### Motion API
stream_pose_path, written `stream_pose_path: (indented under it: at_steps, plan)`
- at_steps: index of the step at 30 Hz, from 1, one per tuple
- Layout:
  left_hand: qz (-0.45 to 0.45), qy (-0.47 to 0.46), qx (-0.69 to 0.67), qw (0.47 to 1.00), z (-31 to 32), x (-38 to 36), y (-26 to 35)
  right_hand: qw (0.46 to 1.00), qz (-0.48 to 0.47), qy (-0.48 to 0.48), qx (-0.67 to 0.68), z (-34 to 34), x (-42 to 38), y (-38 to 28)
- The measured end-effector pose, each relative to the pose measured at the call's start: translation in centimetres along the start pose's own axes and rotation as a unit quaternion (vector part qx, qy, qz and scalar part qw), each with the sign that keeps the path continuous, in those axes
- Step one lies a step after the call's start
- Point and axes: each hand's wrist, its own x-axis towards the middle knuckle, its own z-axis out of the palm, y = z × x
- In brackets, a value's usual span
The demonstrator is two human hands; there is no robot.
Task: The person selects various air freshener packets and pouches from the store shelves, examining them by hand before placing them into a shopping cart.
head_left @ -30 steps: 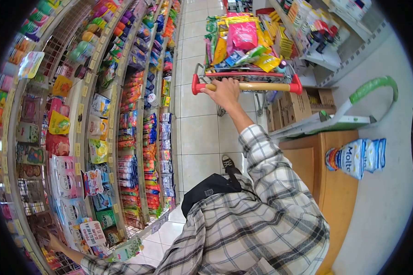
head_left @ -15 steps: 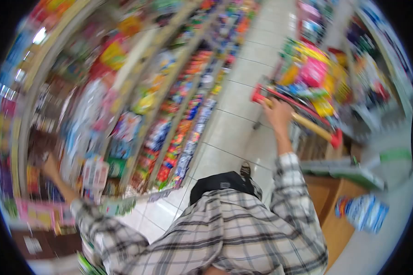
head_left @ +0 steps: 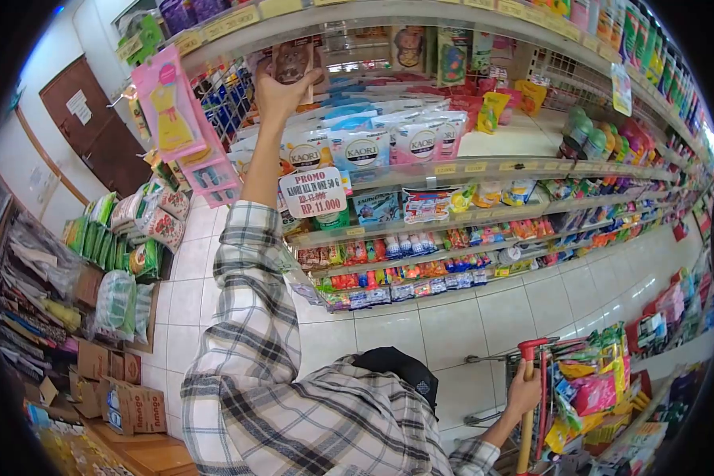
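Note:
Up at the shelf, my left hand [head_left: 282, 95] is closed round a brown packet [head_left: 293, 60] with a bear-like picture, thumb on its right side. White and pink KAORI pouches [head_left: 361, 149] stand in a row just below, with a promo price sign [head_left: 313, 193] in front. At the lower right my right hand [head_left: 523, 390] grips the yellow bar of the cart handle [head_left: 527, 412], which has a red end. Colourful packets [head_left: 595, 390] fill the cart beyond it.
Pink hanging packs [head_left: 169, 111] are at the shelf's left end. Green and white bags [head_left: 119, 238] and cardboard boxes [head_left: 131, 404] stand at the left. Lower shelves [head_left: 428, 258] stick out over the tiled floor [head_left: 468, 321]. A brown door [head_left: 95, 127] is at the back left.
The view has turned left towards the shelf and sharpened. My left hand now shows clearly with the brown packet in its grasp. My right hand is still on the cart handle.

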Motion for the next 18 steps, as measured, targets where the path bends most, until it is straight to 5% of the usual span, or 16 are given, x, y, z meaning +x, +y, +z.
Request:
stream_pose_path:
  at_steps: [2, 3, 6, 13, 18]
  plan:
    - [0.035, 0.03, 0.007, 0.999, -0.1, 0.1, 0.3, 1.0, -0.012, 0.009, 0.003, 0.1, -0.9, -0.7]
    - [0.007, -0.052, -0.048, 0.997, -1.7, -0.3, 3.9, 1.0, -0.018, 0.016, 0.006, 0.6, -1.3, -0.8]
    - [0.07, -0.009, -0.045, 0.996, -0.8, 0.4, 2.3, 1.0, -0.029, 0.009, 0.004, 0.2, -3.0, -1.8]
    - [-0.009, -0.018, 0.052, 0.998, -2.4, -3.5, 5.6, 0.998, -0.032, -0.045, 0.033, 0.1, -5.5, -3.5]
    - [0.053, -0.036, 0.0, 0.998, -2.7, -8.0, 7.5, 0.993, -0.076, -0.054, 0.069, 0.6, -6.5, -3.8]
